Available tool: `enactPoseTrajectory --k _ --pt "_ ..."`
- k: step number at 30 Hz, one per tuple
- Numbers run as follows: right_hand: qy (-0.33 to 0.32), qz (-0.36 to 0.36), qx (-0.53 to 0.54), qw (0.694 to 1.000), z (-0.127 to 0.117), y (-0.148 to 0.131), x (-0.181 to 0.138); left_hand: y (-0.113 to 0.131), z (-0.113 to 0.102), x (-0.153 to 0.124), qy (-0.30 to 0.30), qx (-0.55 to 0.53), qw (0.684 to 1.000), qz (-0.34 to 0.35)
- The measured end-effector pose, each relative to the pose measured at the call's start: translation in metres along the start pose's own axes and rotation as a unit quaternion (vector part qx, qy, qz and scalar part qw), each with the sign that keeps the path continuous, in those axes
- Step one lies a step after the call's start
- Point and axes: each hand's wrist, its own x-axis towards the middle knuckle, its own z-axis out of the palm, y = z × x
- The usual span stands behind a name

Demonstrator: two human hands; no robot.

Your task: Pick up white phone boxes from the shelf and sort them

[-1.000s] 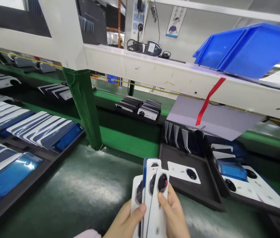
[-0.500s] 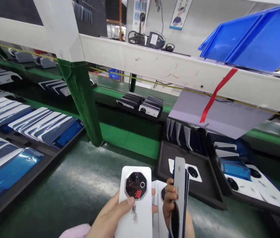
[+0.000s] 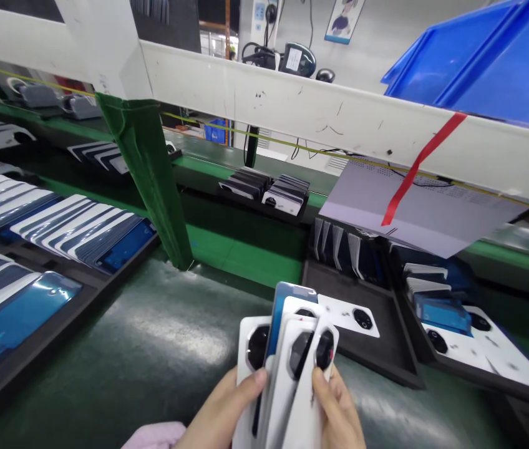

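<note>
Fanned stack of phone back covers (image 3: 287, 362) gripped in both my hands, low centre, just above the green desk (image 3: 161, 349). Left hand (image 3: 220, 418) clamps the left side, thumb on the front; right hand (image 3: 339, 415) pinches the right cover. Long axis runs up and away from me, tilted slightly right. Dark tray (image 3: 377, 362) with one cover lying flat sits just right of the fan, nearer my right hand. Bare desk to the left; trays of blue-filmed panels (image 3: 49, 262) further left
</note>
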Motion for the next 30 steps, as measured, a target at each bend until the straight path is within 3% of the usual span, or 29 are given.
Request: enactPoseTrajectory --k 4,12,17,22,30 --pt "0.03 -0.033 -0.038 0.998 -0.001 0.001 0.001 -0.007 0.004 0.002 0.015 -0.019 1.0 -0.018" --pt "0.032 -0.039 -0.123 0.991 -0.015 0.013 0.002 -0.008 -0.009 0.009 0.045 -0.007 0.998 0.053" --pt "0.041 -0.024 -0.11 0.993 -0.027 0.023 0.005 -0.001 -0.018 0.01 0.07 -0.002 0.994 0.085" --pt "0.036 -0.004 -0.055 0.998 -0.036 0.005 0.01 0.007 -0.024 0.007 0.044 0.003 0.993 0.107" --pt "-0.037 0.015 -0.012 0.999 -0.032 -0.002 0.008 0.006 -0.019 0.006 0.023 0.045 0.99 0.13"
